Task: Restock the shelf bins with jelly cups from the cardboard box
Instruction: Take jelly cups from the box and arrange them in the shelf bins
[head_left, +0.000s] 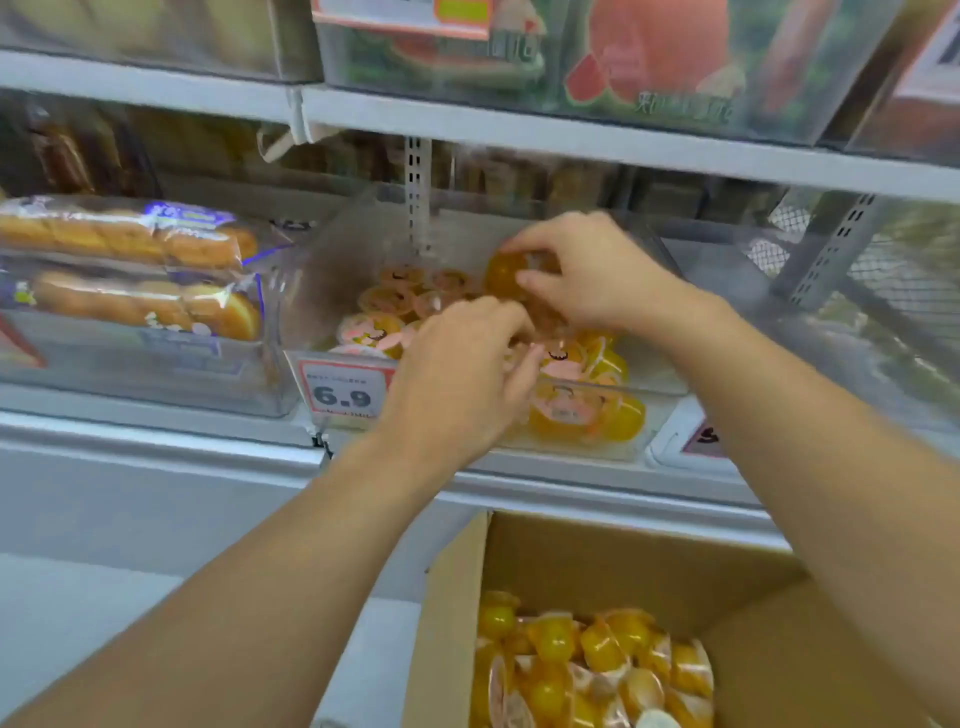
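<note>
The right hand (597, 280) pinches a jelly cup (503, 275) over the far part of the clear bin (587, 447), directly above the cups already lying there. The left hand (457, 374), nearer, curls among the front cups; what it holds is unclear. More cups wait in the cardboard box (623, 561) below.

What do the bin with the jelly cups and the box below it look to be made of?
The bin looks like clear, glossy hard plastic: the jelly cups show straight through its front wall. The box looks like plain brown corrugated cardboard, matte, with a raised flap; the fluting itself is too blurred to confirm.
</note>
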